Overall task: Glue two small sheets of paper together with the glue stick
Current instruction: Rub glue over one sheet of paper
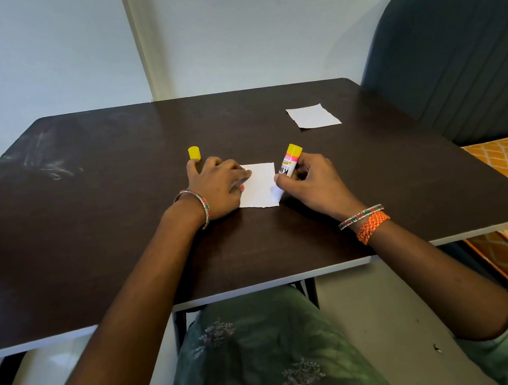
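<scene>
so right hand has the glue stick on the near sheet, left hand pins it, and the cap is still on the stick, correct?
Not the cap. In the head view the yellow cap stands on the table beyond the left hand. Otherwise right: the right hand holds the glue stick on the near sheet.

A dark brown table (104, 210) is carrying a few things. A small white sheet of paper (260, 188) is lying flat near its middle, a second sheet (312, 116) is lying well apart toward the far right, and a yellow cap (194, 153) is standing upright.
</scene>
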